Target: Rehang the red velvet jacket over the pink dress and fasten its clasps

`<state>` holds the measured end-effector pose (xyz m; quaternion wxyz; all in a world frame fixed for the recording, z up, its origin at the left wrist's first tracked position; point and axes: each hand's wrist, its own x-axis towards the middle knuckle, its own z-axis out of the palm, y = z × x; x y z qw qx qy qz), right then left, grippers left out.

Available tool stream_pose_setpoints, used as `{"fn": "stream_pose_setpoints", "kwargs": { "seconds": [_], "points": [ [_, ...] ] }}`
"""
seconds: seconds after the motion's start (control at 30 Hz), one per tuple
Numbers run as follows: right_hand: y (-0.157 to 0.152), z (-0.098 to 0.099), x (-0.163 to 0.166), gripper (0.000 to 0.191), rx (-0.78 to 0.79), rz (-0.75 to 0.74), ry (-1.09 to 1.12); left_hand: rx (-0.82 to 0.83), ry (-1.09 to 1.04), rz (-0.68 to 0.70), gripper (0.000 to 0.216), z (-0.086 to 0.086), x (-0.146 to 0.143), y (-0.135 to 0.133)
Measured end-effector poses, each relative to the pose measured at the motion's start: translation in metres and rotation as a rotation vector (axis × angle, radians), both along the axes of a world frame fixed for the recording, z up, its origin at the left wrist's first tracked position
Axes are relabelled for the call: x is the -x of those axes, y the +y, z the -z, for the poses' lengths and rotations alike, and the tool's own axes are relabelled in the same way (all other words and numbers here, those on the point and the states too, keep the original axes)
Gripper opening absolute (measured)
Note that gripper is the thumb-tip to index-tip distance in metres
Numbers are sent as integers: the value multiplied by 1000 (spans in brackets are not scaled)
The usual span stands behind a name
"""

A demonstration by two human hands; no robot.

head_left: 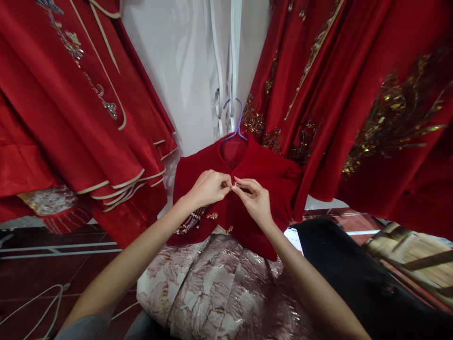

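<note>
A dark red velvet jacket (269, 172) hangs on a purple hanger (238, 123) in front of me, its front opening facing me. My left hand (208, 187) and my right hand (255, 198) meet at the jacket's front just below the collar. Both pinch a small red button or clasp (234, 183) between fingertips. Beaded trim (193, 219) shows on the jacket's lower left, partly behind my left wrist.
Red embroidered garments hang at the left (71, 108) and right (354, 94). A floral brocade fabric (226, 288) lies below the jacket. A black cloth (339, 264), a lit phone screen (293, 236), white cords (42, 302) on the dark floor, and a white door (198, 71) behind.
</note>
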<state>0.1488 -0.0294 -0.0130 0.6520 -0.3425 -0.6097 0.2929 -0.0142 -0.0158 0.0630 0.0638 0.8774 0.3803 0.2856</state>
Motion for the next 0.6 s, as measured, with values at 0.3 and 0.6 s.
{"fn": "stream_pose_setpoints", "kwargs": {
  "seconds": [0.3,0.6],
  "points": [
    [0,1,2,29,-3,-1,17,-71,77,24,12,0,1,5],
    [4,4,-5,31,-26,-63,-15,-166,145,-20,11,12,-3,3]
  ]
}}
